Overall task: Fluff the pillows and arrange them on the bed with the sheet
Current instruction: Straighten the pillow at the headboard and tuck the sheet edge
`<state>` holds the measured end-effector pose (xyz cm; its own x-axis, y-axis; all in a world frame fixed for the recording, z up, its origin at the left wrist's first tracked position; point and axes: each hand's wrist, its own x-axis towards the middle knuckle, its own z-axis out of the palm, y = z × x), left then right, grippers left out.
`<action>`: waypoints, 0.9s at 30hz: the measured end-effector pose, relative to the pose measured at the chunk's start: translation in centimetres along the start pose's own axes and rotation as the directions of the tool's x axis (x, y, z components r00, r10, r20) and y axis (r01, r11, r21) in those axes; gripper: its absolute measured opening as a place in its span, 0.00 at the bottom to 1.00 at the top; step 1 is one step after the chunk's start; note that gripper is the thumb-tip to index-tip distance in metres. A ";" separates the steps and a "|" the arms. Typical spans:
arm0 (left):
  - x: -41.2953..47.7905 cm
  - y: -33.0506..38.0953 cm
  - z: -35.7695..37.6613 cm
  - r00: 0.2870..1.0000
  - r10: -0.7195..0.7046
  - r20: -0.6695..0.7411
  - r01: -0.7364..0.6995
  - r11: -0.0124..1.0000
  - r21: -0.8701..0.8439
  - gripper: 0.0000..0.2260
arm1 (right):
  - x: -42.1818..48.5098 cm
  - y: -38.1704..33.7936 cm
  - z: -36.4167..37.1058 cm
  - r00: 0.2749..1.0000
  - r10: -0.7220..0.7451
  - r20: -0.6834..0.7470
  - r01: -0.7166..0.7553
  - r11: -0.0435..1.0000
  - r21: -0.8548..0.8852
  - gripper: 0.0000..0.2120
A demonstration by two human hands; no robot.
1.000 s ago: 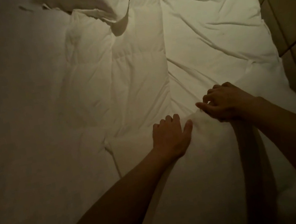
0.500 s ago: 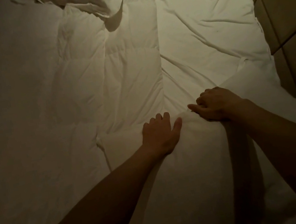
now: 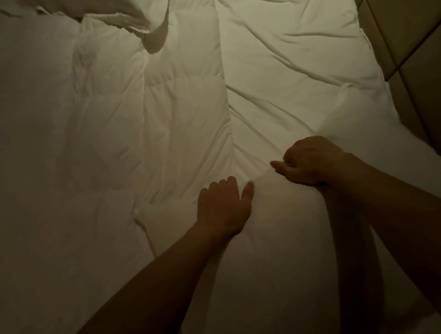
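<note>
Two hands rest on the far edge of a white pillow point(image 3: 280, 258) that lies nearest the person on the bed. The left hand point(image 3: 224, 208) lies flat with its palm down, fingers together and curled slightly over the edge, the thumb spread out to the side toward the other hand. The right hand point(image 3: 309, 161) is closed into a loose fist pressed into the pillow's top edge, thumb stretched toward the left hand; whether it pinches any fabric I cannot tell. The two hands sit near each other but apart.

Beyond the left hand a quilted duvet point(image 3: 163, 103) spreads wrinkled across the bed, and beyond the right hand lies a creased white sheet point(image 3: 290, 49), brightly lit. Far past the left hand, at the top of the view, a second pillow point(image 3: 118, 1) lies tilted on the duvet, casting a shadow. To the right of the right hand stands a padded headboard point(image 3: 423, 33) with panel seams.
</note>
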<state>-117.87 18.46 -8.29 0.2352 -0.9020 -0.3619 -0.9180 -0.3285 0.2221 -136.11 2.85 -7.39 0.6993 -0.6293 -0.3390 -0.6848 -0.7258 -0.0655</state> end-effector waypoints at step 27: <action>-3.4 5.9 -5.9 0.920 0.350 -0.178 -0.322 0.932 0.168 0.28 | -12.1 -1.5 -6.0 0.936 0.247 -0.252 -0.285 0.950 -0.128 0.20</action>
<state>-122.23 17.91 -0.39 -0.0481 -0.9945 -0.0935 -0.9847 0.0315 0.1715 -142.31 9.84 2.47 0.5371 -0.8379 -0.0968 -0.8235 -0.5457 0.1550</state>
